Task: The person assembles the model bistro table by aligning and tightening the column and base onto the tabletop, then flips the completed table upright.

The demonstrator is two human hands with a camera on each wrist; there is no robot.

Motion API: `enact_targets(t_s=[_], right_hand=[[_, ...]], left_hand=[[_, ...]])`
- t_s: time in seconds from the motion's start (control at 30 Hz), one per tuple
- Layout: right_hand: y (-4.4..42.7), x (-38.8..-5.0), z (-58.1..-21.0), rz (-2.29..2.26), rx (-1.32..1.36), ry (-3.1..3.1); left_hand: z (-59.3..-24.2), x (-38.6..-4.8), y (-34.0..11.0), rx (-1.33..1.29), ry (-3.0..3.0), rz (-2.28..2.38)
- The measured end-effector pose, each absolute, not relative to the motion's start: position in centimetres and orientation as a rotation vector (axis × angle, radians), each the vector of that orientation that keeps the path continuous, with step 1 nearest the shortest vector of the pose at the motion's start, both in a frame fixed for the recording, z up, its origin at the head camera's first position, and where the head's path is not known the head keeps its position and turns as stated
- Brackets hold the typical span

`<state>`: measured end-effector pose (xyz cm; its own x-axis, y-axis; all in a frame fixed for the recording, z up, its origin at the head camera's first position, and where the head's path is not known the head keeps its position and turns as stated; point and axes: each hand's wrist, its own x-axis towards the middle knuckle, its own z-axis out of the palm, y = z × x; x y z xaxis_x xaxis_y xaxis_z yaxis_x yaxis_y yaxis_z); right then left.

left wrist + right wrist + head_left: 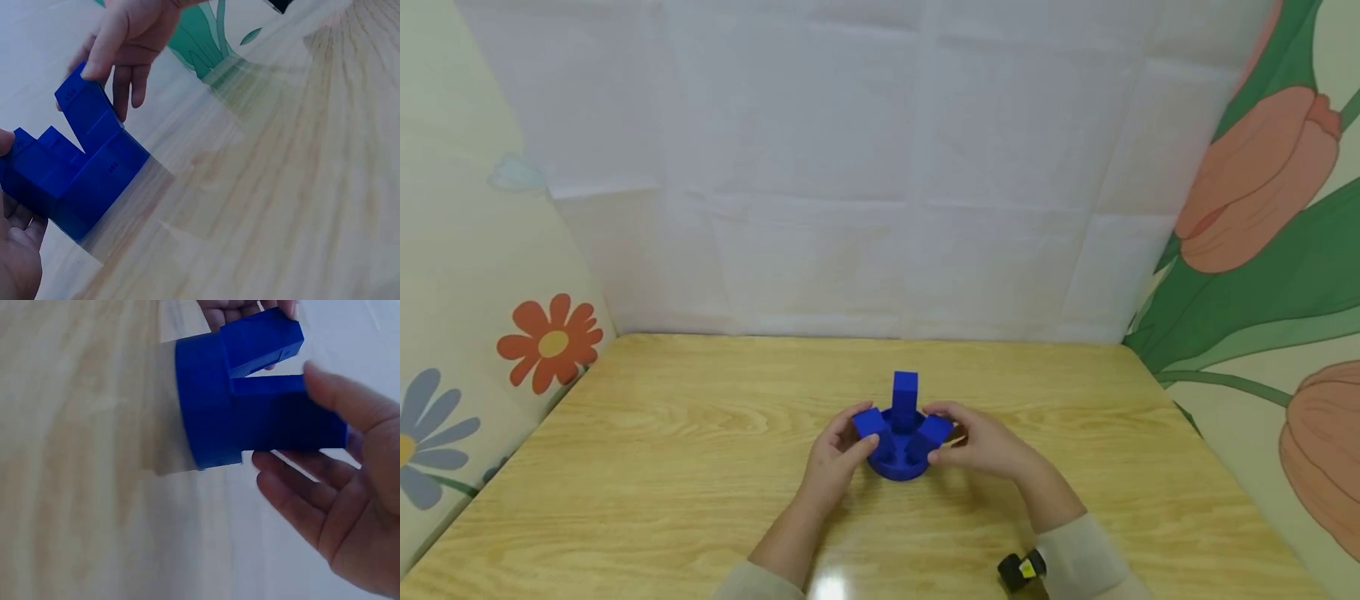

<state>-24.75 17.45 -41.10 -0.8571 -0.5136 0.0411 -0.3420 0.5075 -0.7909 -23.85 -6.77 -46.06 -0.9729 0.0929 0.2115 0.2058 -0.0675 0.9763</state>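
Observation:
A blue round base (900, 472) sits on the wooden table, with several blocks rising from it. The rear block (906, 392) is upright, while the left block (870, 422) and the right block (935, 430) lean outward. My left hand (832, 458) grips the left block, thumb in front and fingers behind. My right hand (987, 442) holds the right block between thumb and fingers. In the right wrist view, the right thumb (350, 400) lies along one edge of that block and the other fingers are on its far side. Small marks show on the blue surfaces in the left wrist view.
The wooden table (662, 467) reaches back to a white cloth (820, 167). Flower-patterned hangings (1262, 333) flank it on both sides. A small black device (1022, 570) with a yellow mark is beside the right sleeve (1090, 558).

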Motion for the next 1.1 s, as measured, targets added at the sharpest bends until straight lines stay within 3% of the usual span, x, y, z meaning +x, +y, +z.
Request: enact_targets(t_s=[0.27, 0.57, 0.93, 1.1], right_hand=[[16.0, -24.6, -38.4, -0.960, -0.572, 2.683], [15.6, -24.5, -38.3, -0.906, -0.551, 2.747], [18.1, -24.3, -40.7, -1.579, -0.523, 2.316], [18.3, -23.8, -41.4, -1.836, -0.500, 2.083]], left_hand=[[-46.0, -23.9, -6.8, -0.336, -2.069, -2.249], [-46.0, -23.9, -6.7, -0.369, -2.047, -2.225], [-46.2, -23.9, -7.2, -0.410, -2.111, -2.282], [-46.1, -23.5, -7.3, -0.577, -2.114, -2.456]])
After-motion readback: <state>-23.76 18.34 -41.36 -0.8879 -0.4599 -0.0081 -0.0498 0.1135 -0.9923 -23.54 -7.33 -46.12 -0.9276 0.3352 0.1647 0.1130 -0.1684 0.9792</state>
